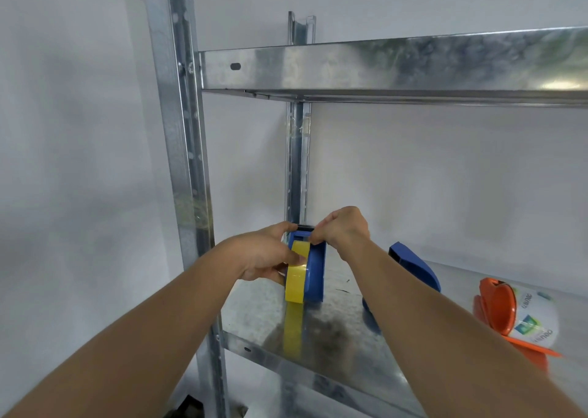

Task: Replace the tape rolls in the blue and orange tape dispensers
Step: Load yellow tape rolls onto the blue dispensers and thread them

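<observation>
Both hands, left hand point(265, 253) and right hand point(342, 228), gripping blue dispenser point(315, 271)

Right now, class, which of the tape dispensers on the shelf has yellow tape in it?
The blue dispenser held in both hands, at the left of the shelf. The orange dispenser at the right carries a white printed roll instead.
</observation>
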